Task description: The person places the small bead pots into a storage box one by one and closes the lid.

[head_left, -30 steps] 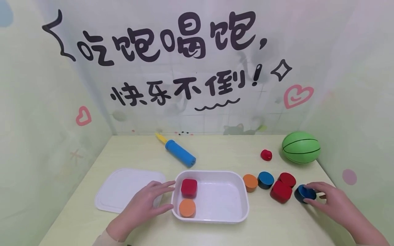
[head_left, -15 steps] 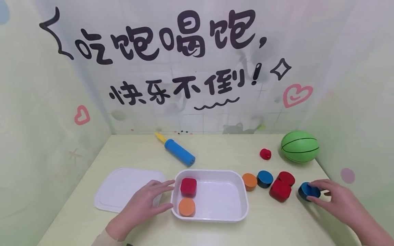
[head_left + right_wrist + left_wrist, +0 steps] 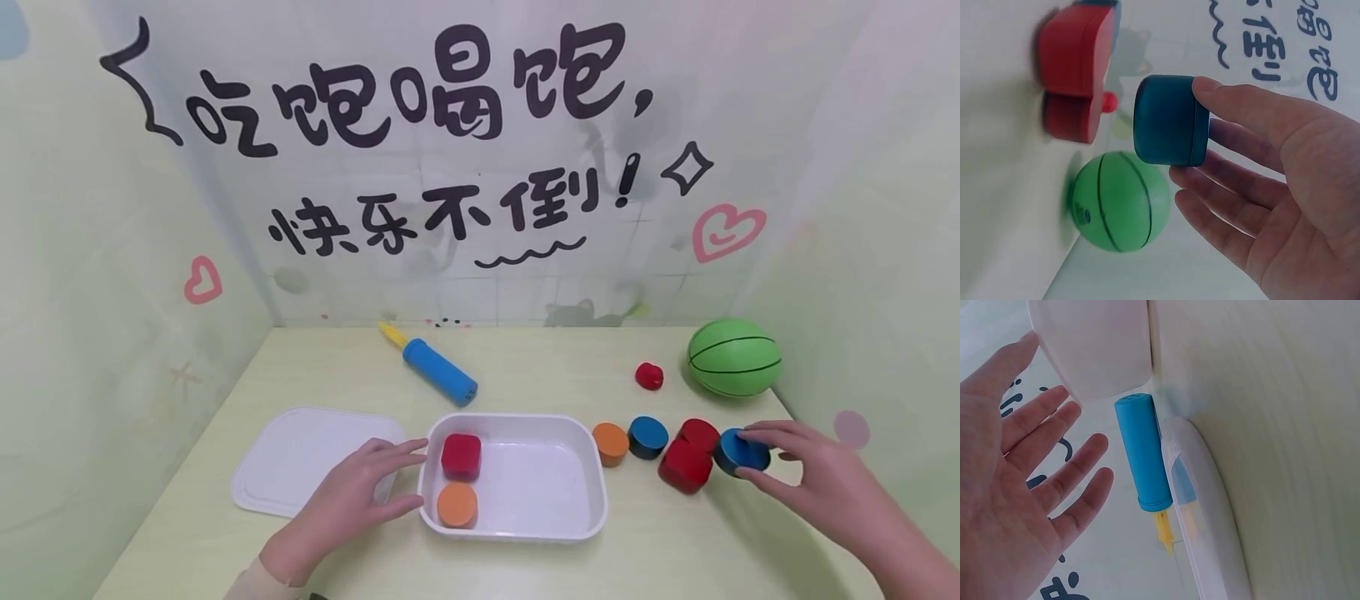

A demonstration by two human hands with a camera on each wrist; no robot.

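Note:
My right hand (image 3: 821,471) pinches a small blue round tin (image 3: 1163,122) between thumb and fingertips. A seam runs round the tin near its lid, and the right wrist view shows it raised off the table. Just left of it stand a red squarish tin (image 3: 686,467) and a red round tin (image 3: 699,433). My left hand (image 3: 360,487) is spread at the left end of a white box (image 3: 540,492), fingertips right at the rim and nothing held. Inside the box, along its left side, sit a red squarish tin (image 3: 461,456) and an orange round tin (image 3: 457,505).
Between the box and the red tins stand an orange round tin (image 3: 611,445) and another blue round tin (image 3: 648,437). A white lid (image 3: 300,458) lies under the left hand. Farther back are a blue hand pump (image 3: 441,372), a small red object (image 3: 649,377) and a green ball (image 3: 735,358).
My right hand first shifted slightly right with the blue tin, then lifted it and brought it back left, close to the red tins. The left hand has stayed at the box.

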